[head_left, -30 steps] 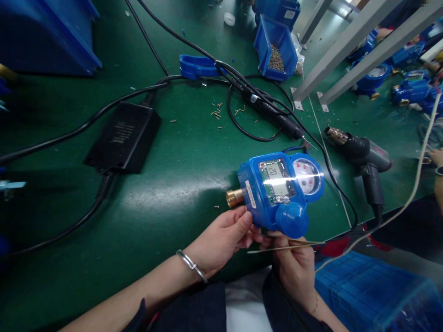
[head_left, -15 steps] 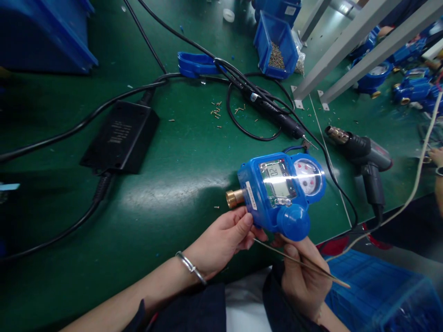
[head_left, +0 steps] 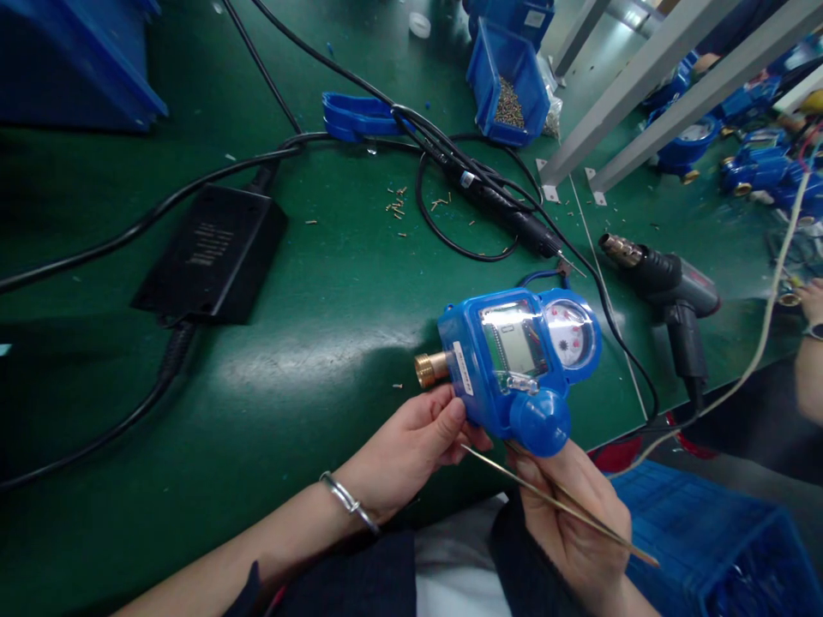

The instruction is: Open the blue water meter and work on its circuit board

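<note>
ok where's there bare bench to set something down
Barest is the green bench between the black box and the blue meter, bar one tiny piece by the brass fitting; also between the box's lower cord and left forearm. Crowded: around the screwdriver, cable and scattered screws.

The right hand (head_left: 582, 548) has shifted right and lower. The tweezers (head_left: 540, 493) in it, previously near level, now slant down to the right. The meter's (head_left: 498, 398) display (head_left: 518, 350) has changed from two large digits to one small character
</note>
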A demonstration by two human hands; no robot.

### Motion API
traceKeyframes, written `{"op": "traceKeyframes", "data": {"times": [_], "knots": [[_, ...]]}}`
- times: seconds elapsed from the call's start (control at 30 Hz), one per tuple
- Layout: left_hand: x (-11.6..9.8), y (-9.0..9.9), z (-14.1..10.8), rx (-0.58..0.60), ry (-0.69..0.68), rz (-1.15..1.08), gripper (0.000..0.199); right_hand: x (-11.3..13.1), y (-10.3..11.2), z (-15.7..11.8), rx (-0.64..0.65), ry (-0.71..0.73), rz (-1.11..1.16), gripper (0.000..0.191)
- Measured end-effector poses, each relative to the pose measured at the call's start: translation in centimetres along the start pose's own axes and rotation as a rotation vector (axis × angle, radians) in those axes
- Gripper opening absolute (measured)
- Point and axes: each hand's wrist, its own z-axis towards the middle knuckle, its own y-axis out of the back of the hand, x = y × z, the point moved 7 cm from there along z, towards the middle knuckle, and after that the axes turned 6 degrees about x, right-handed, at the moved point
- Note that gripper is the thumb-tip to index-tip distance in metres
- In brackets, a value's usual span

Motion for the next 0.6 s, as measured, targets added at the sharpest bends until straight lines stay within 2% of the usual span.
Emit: {"op": "traceKeyframes", "data": {"times": [0.13,0.23,0.33,0.6], "knots": [[-0.2,-0.1,0.0,-0.006,-0.018,-0.002,0.043,0.2,0.0,0.4,0.026,-0.017,0.022,0.017],[-0.3,-0.2,0.0,-0.002,-0.029,-0.005,0.044,-1.3,-0.5,-0.1,0.01,-0.174,0.294,0.022],[-0.4,-0.2,0.1,0.0,-0.037,-0.007,0.045,-3.1,-1.6,-1.1,-0.011,-0.338,0.567,0.019],[0.2,0.3,0.2,-0.032,-0.006,-0.058,0.044,-5.7,-4.6,-2.3,-0.12,-0.535,0.989,0.017]]}}
